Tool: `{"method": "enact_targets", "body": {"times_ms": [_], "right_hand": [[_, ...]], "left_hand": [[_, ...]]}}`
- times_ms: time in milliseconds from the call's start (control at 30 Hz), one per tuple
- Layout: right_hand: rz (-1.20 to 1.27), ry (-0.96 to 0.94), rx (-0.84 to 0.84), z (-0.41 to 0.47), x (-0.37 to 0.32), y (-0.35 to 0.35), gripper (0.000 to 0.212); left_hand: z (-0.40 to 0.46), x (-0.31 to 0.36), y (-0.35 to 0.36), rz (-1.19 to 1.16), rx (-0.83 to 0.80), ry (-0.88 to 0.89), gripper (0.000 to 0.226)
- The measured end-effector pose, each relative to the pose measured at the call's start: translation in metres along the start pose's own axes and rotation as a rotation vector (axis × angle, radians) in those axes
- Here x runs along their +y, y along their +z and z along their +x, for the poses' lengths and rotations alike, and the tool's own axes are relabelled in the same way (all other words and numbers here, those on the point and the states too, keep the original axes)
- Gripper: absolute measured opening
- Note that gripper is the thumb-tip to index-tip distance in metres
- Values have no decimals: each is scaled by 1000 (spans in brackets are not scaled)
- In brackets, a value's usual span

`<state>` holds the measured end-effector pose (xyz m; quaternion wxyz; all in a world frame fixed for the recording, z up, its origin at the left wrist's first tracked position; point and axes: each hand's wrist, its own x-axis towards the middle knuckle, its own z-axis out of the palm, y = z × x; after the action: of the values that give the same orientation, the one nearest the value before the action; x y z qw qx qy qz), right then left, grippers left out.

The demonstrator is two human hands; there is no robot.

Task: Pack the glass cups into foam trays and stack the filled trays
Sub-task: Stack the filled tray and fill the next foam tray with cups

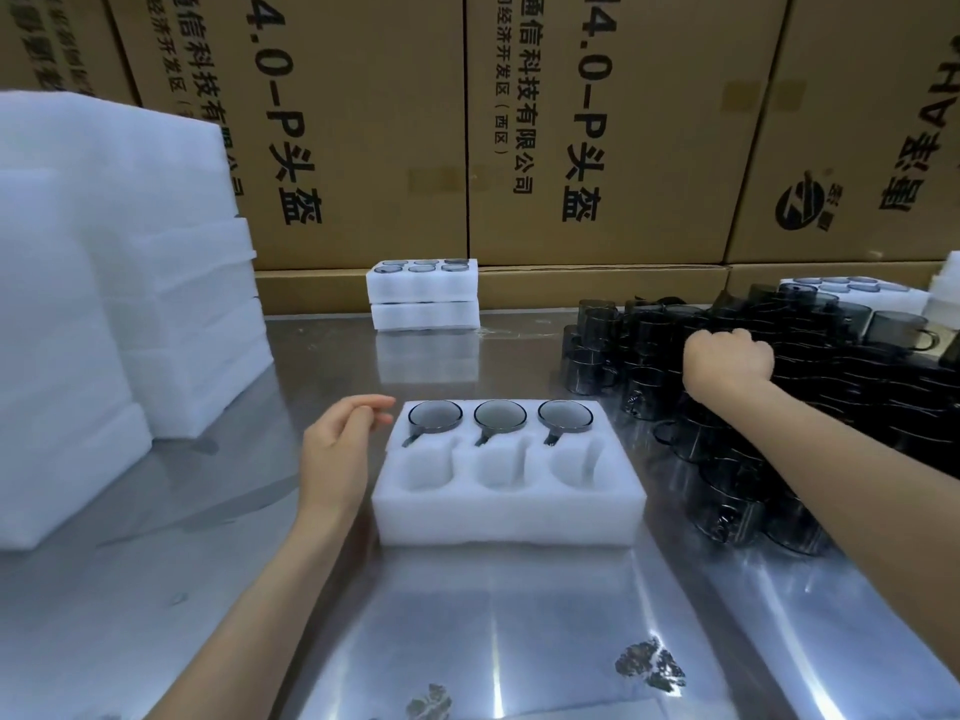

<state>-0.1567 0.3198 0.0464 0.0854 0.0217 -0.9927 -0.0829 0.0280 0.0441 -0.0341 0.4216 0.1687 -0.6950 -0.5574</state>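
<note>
A white foam tray (509, 517) lies on the metal table in front of me. Its far row holds three smoky glass cups (500, 414) with handles pointing toward me; the near three pockets hold nothing. My left hand (337, 449) hovers just left of the tray, fingers relaxed and holding nothing. My right hand (727, 358) reaches into the pile of dark glass cups (753, 418) on the right, fingers curled down over the cups; what they hold is hidden. Two filled trays (423, 296) are stacked at the back.
Tall stacks of white foam trays (104, 304) stand at the left. Cardboard boxes (363, 122) wall off the back. Another tray with cups (852, 288) sits far right behind the pile. The metal table (467, 641) reaches toward me.
</note>
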Motion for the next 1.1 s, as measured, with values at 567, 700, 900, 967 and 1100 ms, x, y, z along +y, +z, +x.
{"method": "enact_targets", "body": {"times_ms": [567,700,900,967,1100], "right_hand": [[630,-635,209,-106,-68,-64,13],[676,-844,278,-145,-115,-53,16],[665,-903,324,-161,-145,-28,17],[682,-878,311,-162,-143,-26,18],[681,-826,351,-169,-146,-27,20]], "left_hand": [[-9,2,8,106,-83,64,35],[-7,3,5,19,-36,57,40],[-5,3,0,-35,-13,4,37],[-5,2,2,-34,-24,9,37],[-7,2,5,-34,-61,25,39]]}}
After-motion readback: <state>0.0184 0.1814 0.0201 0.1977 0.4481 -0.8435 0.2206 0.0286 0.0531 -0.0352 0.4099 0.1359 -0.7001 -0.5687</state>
